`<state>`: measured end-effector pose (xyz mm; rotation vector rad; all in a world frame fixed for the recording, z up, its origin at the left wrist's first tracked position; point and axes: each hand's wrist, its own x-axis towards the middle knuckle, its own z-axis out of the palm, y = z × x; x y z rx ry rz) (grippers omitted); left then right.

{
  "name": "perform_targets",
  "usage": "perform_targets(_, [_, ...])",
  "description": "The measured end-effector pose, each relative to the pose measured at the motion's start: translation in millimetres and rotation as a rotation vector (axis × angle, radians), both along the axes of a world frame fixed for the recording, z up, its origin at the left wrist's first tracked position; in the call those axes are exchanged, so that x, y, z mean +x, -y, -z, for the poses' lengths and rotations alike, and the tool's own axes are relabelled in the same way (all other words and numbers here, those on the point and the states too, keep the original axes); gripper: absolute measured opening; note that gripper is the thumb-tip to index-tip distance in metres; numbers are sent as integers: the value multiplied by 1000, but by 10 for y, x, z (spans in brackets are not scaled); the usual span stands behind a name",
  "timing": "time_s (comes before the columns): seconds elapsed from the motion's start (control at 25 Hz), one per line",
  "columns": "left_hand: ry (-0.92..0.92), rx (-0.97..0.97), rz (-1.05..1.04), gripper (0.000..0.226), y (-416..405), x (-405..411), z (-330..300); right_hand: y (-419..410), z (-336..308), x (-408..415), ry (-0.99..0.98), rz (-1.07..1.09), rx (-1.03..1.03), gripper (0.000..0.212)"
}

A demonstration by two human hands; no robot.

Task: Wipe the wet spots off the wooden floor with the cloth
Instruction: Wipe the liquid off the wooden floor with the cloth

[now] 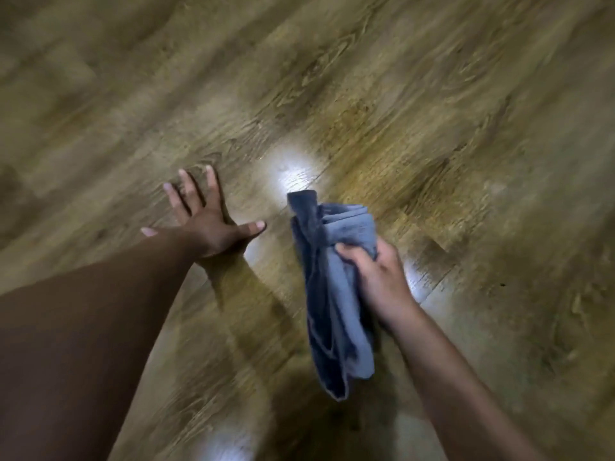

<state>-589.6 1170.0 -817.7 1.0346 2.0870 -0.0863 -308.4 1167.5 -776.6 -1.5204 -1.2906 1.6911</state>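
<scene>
Head view, blurred: the right hand curls its fingers around a bunched blue cloth hanging above the wooden floor, while the left hand presses flat, fingers spread. Wet spots cannot be told from glare patches, so a wipe may miss them, and the bracing palm could slip on damp boards.

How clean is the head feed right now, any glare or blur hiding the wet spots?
Head view: strong motion blur smears the wooden floor grain, worst toward the edges; bright white glare patches sit just beyond the blue cloth and beside the right hand; the left hand casts a shadow; wet spots cannot be told from reflections.
</scene>
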Motion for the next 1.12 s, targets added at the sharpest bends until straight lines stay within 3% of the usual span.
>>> perform_targets(0.16, [18,-77,6,139,20,20,-108,-658,5,645,429,-143,52,8])
perform_targets(0.28, [37,-117,21,138,-14,56,-189,-812,-81,800,582,-144,111,4])
perform_targets(0.36, [47,-125,21,134,-17,82,-228,-763,-140,764,645,-52,133,14])
perform_targets(0.4, [45,-129,27,133,-11,97,-237,-712,-180,750,635,-4,70,27])
perform_targets(0.48, [46,-137,37,132,-31,114,-255,-580,-311,665,574,48,-146,75])
perform_targets(0.56, [38,-143,38,135,-29,120,-249,-381,-417,465,547,-31,-217,116])
perform_targets(0.6, [33,-144,40,135,-23,125,-239,-264,-429,355,579,-126,-187,124])
perform_targets(0.68, [24,-137,33,135,-30,133,-228,-131,-414,169,680,-219,-63,105])
perform_targets(0.76, [12,-130,42,135,-16,138,-199,-259,-495,143,686,-49,50,66])
perform_targets(0.8, [7,-125,47,135,-16,132,-185,-378,-549,171,692,55,132,60])
perform_targets(0.88, [16,-109,36,136,-31,108,-173,-576,-679,209,746,82,403,70])
perform_targets(0.96, [17,-89,38,136,2,90,-136,-640,-680,128,873,-136,580,90])
perform_targets(1.08, [-5,-71,20,131,31,79,-59,-408,-454,-33,1102,-889,476,99])
perform_targets(1.12, [-14,-64,5,127,25,82,-26,-362,-357,-20,1114,-976,462,97])
